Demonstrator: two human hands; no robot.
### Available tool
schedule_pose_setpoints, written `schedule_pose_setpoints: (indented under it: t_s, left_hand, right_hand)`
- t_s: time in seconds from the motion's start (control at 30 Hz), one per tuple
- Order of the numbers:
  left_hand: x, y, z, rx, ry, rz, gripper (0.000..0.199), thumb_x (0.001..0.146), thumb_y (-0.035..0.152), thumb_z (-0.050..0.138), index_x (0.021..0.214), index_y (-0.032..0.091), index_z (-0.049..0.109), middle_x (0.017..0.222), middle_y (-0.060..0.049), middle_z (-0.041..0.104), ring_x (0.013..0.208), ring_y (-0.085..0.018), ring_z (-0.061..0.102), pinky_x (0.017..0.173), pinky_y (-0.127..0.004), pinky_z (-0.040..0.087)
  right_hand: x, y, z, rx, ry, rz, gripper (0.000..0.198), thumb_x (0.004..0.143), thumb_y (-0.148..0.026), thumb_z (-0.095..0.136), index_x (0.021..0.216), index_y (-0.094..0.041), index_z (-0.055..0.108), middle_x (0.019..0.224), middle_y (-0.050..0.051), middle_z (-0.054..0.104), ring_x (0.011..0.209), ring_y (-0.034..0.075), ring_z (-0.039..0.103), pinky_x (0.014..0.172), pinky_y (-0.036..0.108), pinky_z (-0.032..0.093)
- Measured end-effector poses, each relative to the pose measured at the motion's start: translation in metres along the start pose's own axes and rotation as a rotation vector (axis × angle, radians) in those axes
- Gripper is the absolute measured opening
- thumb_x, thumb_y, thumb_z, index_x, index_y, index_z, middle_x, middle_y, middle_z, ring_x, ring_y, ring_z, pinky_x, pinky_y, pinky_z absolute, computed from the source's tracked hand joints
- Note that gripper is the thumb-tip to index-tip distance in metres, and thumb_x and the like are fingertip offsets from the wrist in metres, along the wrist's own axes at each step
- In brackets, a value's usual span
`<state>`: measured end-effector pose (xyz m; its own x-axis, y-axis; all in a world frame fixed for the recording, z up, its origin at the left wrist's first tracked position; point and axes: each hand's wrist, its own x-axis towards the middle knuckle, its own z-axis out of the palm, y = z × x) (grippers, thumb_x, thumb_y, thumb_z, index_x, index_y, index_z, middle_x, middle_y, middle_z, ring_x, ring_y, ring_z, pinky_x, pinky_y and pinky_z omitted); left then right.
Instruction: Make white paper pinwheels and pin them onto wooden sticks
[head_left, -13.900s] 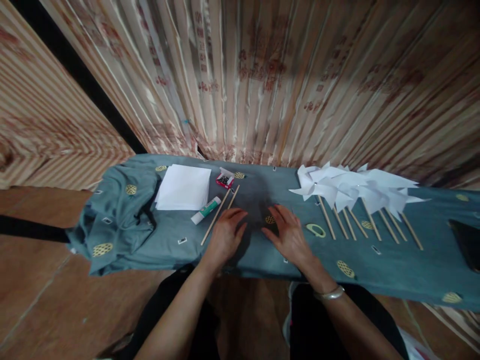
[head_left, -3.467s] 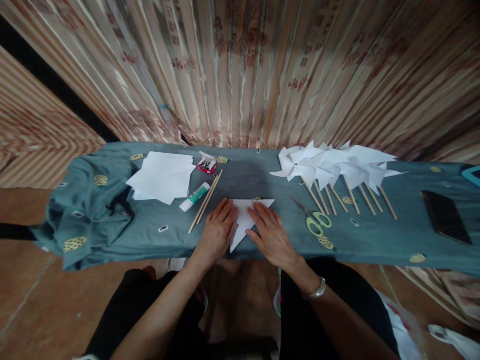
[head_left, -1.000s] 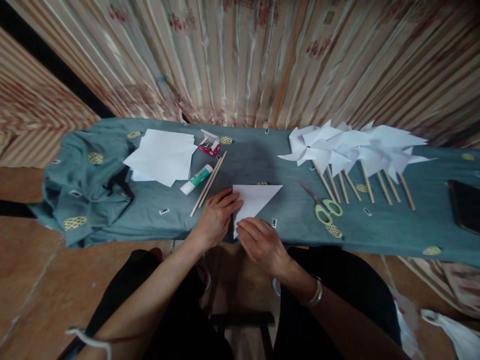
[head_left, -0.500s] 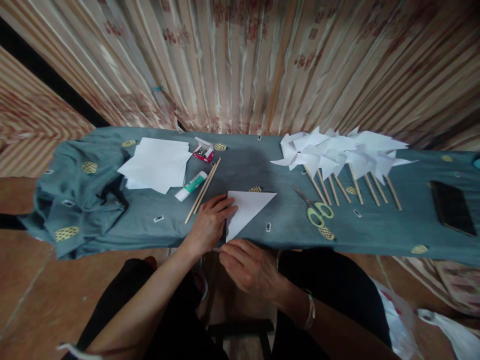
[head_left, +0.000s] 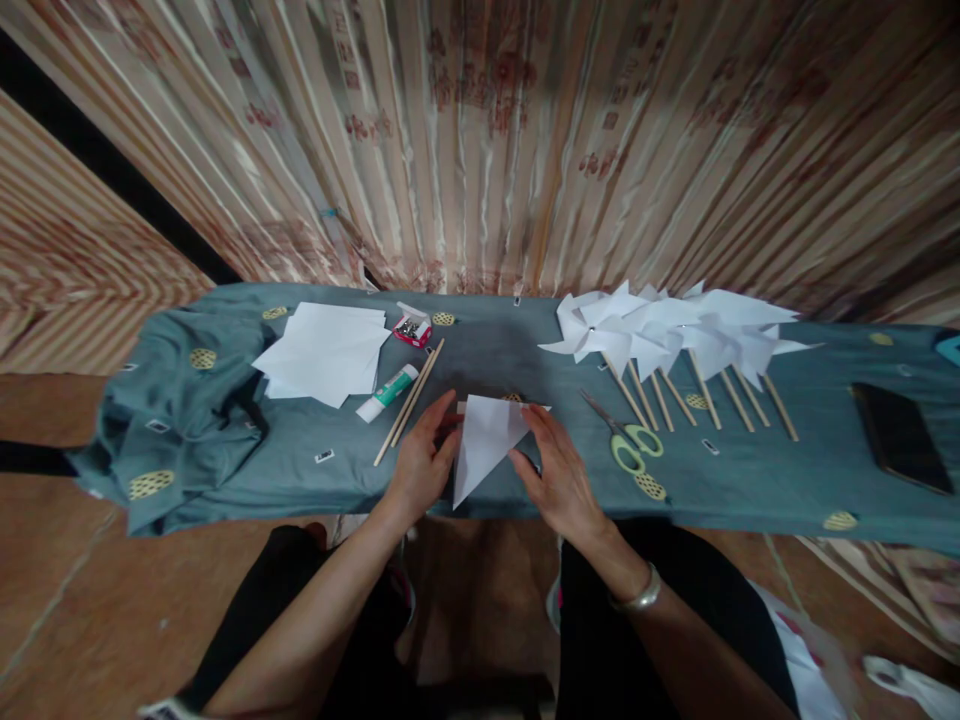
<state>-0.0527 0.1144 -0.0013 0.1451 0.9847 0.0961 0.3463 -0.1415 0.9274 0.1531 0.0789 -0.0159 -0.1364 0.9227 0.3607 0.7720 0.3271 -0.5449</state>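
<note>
Since the frame half a second earlier, the right hand (head_left: pixel 562 475) is showing a move from below the near tip of the folded paper (head_left: pixel 486 440) to its upper right corner. Working outward from the person, a bracelet (head_left: pixel 646 592) is circling the right wrist. The paper is lying between both hands, its near tip pointing toward the person, its long edge running from that tip up to the right corner. The left hand (head_left: pixel 421 460) is resting along its left edge; the right fingertips are touching the opposite corner, thumb standing apart. Neither hand is clenching; whether either is pinching cannot be told. Scissors (head_left: pixel 628 440) are lying beyond the right hand; sticks (head_left: pixel 418 391) and a glue stick (head_left: pixel 387 393) are lying beyond the left. Farther back, pinwheels (head_left: pixel 660 330) are overlapping. Glue label, cloth patches (head_left: pixel 324 456) and curtain (head_left: pixel 480 150) are carrying print, none of it legible.
</note>
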Motion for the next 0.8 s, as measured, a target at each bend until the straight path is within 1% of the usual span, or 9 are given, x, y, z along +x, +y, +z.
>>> schedule_pose_setpoints:
  t_s: [0.13,0.2,0.27,0.33,0.4,0.5,0.6,0.67,0.8]
  left_hand:
    - [0.000,0.010,0.009,-0.117,0.003,-0.031,0.051,0.084,0.021,0.053,0.135,0.019,0.051,0.137,-0.013,0.058,0.104,-0.021,0.069,0.089,-0.038,0.058]
    - [-0.001,0.018,0.015,-0.115,-0.050,-0.031,0.046,0.083,0.022,0.056,0.128,0.018,0.058,0.129,-0.012,0.064,0.097,-0.020,0.070,0.084,-0.035,0.059]
    - [-0.003,0.027,0.022,-0.098,-0.130,-0.023,0.035,0.084,0.025,0.059,0.117,0.017,0.066,0.113,-0.010,0.072,0.090,-0.019,0.071,0.080,-0.032,0.059]
    - [-0.005,0.033,0.027,-0.069,-0.187,0.006,0.026,0.085,0.026,0.059,0.106,0.017,0.071,0.102,-0.008,0.076,0.086,-0.019,0.071,0.080,-0.031,0.059]
    - [-0.004,0.034,0.029,-0.024,-0.208,0.047,0.021,0.086,0.026,0.059,0.098,0.018,0.074,0.097,-0.007,0.076,0.087,-0.019,0.071,0.083,-0.031,0.058]
    - [0.002,0.026,0.020,0.095,-0.170,0.116,0.025,0.088,0.022,0.052,0.100,0.017,0.074,0.101,-0.008,0.076,0.094,-0.021,0.071,0.089,-0.034,0.057]
    - [0.009,0.011,0.002,0.319,-0.060,0.231,0.042,0.083,0.005,0.040,0.111,0.016,0.070,0.123,-0.011,0.068,0.118,-0.024,0.062,0.103,-0.044,0.049]
    - [0.010,0.004,-0.006,0.436,-0.053,0.322,0.057,0.078,-0.003,0.035,0.121,0.020,0.065,0.134,-0.009,0.061,0.133,-0.023,0.049,0.112,-0.048,0.041]
    - [0.000,0.007,-0.006,0.603,-0.010,0.430,0.070,0.080,0.001,0.046,0.147,0.021,0.037,0.160,-0.013,0.027,0.149,-0.030,0.020,0.116,-0.056,0.029]
  right_hand:
    - [0.009,0.001,-0.007,-0.012,0.009,-0.011,0.068,0.089,-0.027,0.056,0.151,-0.022,0.028,0.155,0.016,0.034,0.145,0.032,0.031,0.114,0.058,0.034]
    - [0.015,0.000,-0.013,-0.002,0.006,-0.057,0.075,0.086,-0.024,0.056,0.153,-0.022,0.022,0.157,0.014,0.030,0.146,0.031,0.028,0.115,0.056,0.033]
    - [0.020,-0.003,-0.020,0.015,0.008,-0.121,0.077,0.085,-0.021,0.056,0.153,-0.021,0.020,0.156,0.014,0.033,0.145,0.030,0.031,0.115,0.054,0.035]
    - [0.022,-0.006,-0.027,0.033,0.014,-0.171,0.073,0.084,-0.019,0.055,0.151,-0.019,0.027,0.148,0.015,0.046,0.136,0.029,0.044,0.109,0.051,0.043]
    - [0.020,-0.006,-0.032,0.052,0.012,-0.192,0.059,0.083,-0.015,0.053,0.142,-0.020,0.043,0.128,0.012,0.064,0.118,0.027,0.060,0.099,0.046,0.052]
    - [0.014,0.000,-0.040,0.093,-0.004,-0.187,0.036,0.083,-0.011,0.051,0.114,-0.023,0.065,0.105,0.007,0.073,0.100,0.024,0.067,0.088,0.042,0.056]
    - [0.009,0.009,-0.048,0.165,0.033,-0.118,0.025,0.082,-0.013,0.054,0.098,-0.025,0.069,0.108,0.006,0.073,0.104,0.024,0.066,0.092,0.046,0.054]
    - [0.008,0.016,-0.052,0.225,0.092,-0.044,0.025,0.080,-0.012,0.056,0.096,-0.026,0.069,0.111,0.006,0.072,0.107,0.025,0.066,0.095,0.047,0.052]
    - [0.011,0.021,-0.056,0.378,0.163,0.088,0.025,0.076,-0.011,0.058,0.091,-0.025,0.071,0.112,0.006,0.072,0.107,0.024,0.067,0.099,0.047,0.050]
